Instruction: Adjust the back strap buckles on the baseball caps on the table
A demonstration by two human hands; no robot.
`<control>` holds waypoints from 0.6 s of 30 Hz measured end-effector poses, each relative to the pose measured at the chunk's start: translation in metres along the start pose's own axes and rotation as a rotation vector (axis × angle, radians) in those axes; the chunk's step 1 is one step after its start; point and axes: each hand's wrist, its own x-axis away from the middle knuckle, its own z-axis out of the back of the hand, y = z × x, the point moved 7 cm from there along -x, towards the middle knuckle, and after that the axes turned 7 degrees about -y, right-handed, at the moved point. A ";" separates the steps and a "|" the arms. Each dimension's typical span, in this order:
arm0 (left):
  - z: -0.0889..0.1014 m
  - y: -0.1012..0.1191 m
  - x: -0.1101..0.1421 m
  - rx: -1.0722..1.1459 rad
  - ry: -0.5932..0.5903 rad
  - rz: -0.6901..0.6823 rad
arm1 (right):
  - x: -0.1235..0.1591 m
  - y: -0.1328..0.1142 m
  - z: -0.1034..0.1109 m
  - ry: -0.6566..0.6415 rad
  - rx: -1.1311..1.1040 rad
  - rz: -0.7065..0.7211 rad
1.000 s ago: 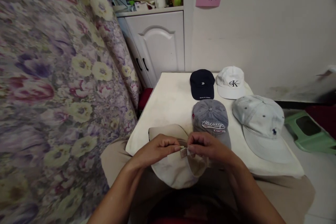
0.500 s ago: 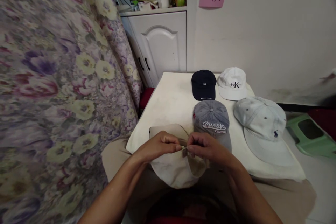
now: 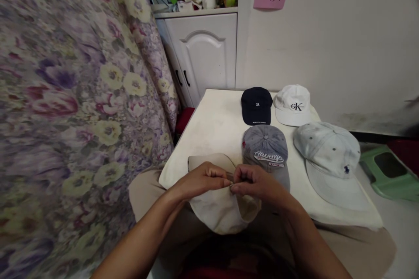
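A beige baseball cap [image 3: 219,213] lies over my lap at the table's near edge, its brim pointing away to the left. My left hand [image 3: 204,181] pinches the strap at the back of this cap. Close against it, my right hand [image 3: 250,179] grips the same strap from the other side, the fingertips nearly meeting. The strap's end and fastening are mostly hidden by the fingers. Just beyond my right hand sits a grey-blue cap [image 3: 266,144] with white lettering, its brim partly covered by that hand.
On the cream-covered table [image 3: 212,117] are a navy cap [image 3: 257,107], a white cap [image 3: 293,104] and a pale grey cap [image 3: 330,161]. A floral curtain [image 3: 81,117] hangs at left. A green stool [image 3: 389,172] stands at right, a white cabinet [image 3: 206,52] behind.
The strap end that showed between my fingertips is now covered by my right fingers. The view has shifted slightly, while the caps on the table stay put.
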 end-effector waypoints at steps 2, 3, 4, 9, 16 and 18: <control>-0.001 0.003 0.000 -0.020 -0.014 -0.009 | -0.001 0.002 -0.001 -0.026 0.029 -0.023; -0.001 0.005 0.001 -0.025 -0.024 -0.017 | -0.001 0.003 -0.002 -0.043 0.038 -0.031; -0.002 0.006 0.001 -0.028 -0.034 -0.024 | -0.002 0.003 -0.003 -0.063 0.040 -0.036; -0.003 0.011 0.003 -0.057 -0.051 -0.040 | -0.002 0.004 -0.005 -0.087 0.009 -0.045; -0.004 0.012 0.001 -0.106 -0.063 -0.058 | -0.003 0.005 -0.007 -0.096 -0.029 -0.051; -0.004 0.011 0.000 -0.115 -0.066 -0.071 | -0.003 0.004 -0.007 -0.093 -0.027 -0.042</control>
